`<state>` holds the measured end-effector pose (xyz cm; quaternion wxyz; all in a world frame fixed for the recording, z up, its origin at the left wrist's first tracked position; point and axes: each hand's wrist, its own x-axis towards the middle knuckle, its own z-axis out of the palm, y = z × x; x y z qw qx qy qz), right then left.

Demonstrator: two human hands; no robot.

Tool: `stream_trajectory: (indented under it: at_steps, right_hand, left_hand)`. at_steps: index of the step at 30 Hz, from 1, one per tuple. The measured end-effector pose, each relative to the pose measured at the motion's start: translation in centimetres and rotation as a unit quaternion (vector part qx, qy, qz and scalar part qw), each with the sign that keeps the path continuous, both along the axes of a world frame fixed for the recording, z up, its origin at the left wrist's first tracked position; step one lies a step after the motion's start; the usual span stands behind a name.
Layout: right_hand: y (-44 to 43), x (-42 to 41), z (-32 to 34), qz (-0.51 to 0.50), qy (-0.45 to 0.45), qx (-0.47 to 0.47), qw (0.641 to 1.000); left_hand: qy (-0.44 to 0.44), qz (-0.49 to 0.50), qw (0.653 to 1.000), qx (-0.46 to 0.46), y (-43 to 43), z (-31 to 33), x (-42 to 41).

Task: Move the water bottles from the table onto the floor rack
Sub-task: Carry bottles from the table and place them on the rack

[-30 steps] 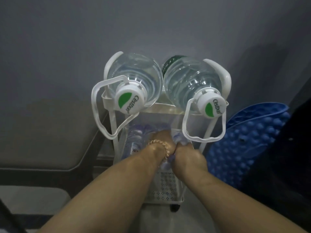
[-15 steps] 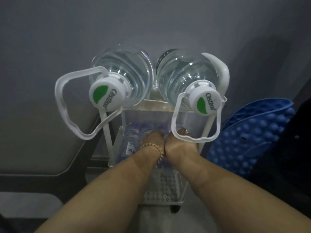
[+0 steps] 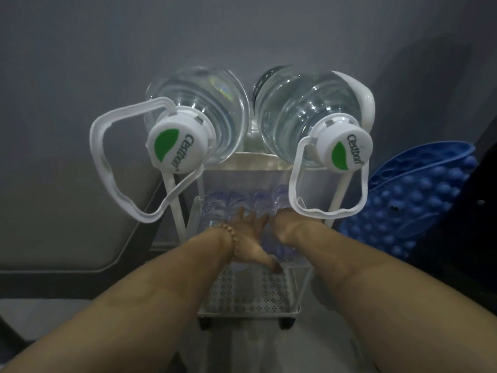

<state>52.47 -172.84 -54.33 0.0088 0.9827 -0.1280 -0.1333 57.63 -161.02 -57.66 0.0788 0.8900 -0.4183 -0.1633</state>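
A white wheeled floor rack [image 3: 250, 294] stands in front of me. Two large clear water bottles lie on its top shelf, one on the left [image 3: 199, 103] and one on the right [image 3: 301, 109], their white and green caps and carry loops facing me. Small clear water bottles [image 3: 228, 203] with bluish labels lie on the lower shelf. My left hand [image 3: 248, 238], with a beaded bracelet at the wrist, rests on them with its fingers spread and thumb out. My right hand [image 3: 291, 227] reaches in beside it; its fingers are hidden behind the right bottle's loop.
A blue knobbly mat [image 3: 419, 200] leans at the rack's right. A grey cushioned piece of furniture with a dark frame [image 3: 67, 211] sits to the left. A grey wall rises behind, and pale floor lies below the rack's black wheels.
My hands were pressed together over a small bottle; now they are slightly apart and my left hand's fingers have spread flat. The view has moved closer to the rack.
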Motion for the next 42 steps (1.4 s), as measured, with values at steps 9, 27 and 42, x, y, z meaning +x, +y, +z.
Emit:
stream_trajectory:
  at_steps: [9,27,42]
  right_hand:
    - [0.2,-2.2,-3.6,-0.001,-0.064,-0.120,0.991]
    - [7.6,-20.9,11.5,0.035,-0.156,0.065,0.985]
    - [18.3,-37.8,39.1,0.144,-0.170,0.032,0.974]
  left_hand:
    - [-0.098,0.004,0.995,0.037,0.2,-2.3,0.2]
    - [-0.107,0.140,0.983,0.053,5.1,15.2,-19.3]
    - [-0.133,0.261,0.954,0.056,21.9,43.0,-40.4]
